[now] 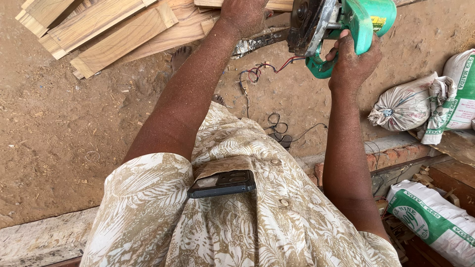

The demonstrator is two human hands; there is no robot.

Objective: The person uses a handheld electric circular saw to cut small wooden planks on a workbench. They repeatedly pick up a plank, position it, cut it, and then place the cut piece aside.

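Both fingers (wrapped) on saw

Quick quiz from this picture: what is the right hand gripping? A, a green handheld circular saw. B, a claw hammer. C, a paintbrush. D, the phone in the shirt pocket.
A: the right hand wraps the green handle of the circular saw, whose blade guard shows beside it, while the left hand rests on a wooden plank.

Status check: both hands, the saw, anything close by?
Right hand gripping green circular saw by its handle. Left hand pressing pale wooden plank. Loose red and black wires on sandy ground below the saw.
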